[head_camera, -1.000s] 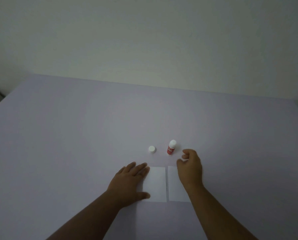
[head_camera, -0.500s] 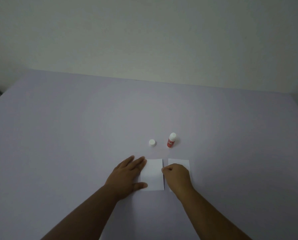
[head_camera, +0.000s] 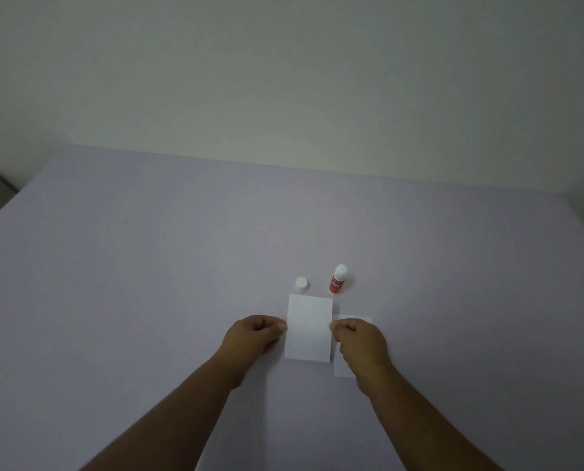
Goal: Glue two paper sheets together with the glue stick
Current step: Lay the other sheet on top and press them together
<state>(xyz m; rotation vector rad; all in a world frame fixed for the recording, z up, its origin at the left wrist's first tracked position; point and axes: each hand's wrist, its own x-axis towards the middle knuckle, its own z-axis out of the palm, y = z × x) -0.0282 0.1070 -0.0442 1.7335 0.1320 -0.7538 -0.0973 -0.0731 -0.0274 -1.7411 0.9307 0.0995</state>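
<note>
Pinching one sheet [head_camera: 308, 328] at mid-height, the left hand [head_camera: 254, 338] closes on its left edge and the right hand [head_camera: 360, 341] on its right edge, thumb and fingertips nipped shut on paper. The sheet looks raised off the table [head_camera: 148, 266] and tilted up. Right of it, partly under the right hand, lies the second sheet [head_camera: 346, 368], flat. Just beyond the held sheet stands the glue stick [head_camera: 338, 279], uncapped and upright, with its cap [head_camera: 301, 284] beside it to the left. The paper is light, thin and floppy, I'd say, quick to curl or crease, so the two-edge hold suits it. Careful of the stick when swinging the sheet across. Left of the sheet and beyond the stick the table offers plenty of room.
</note>
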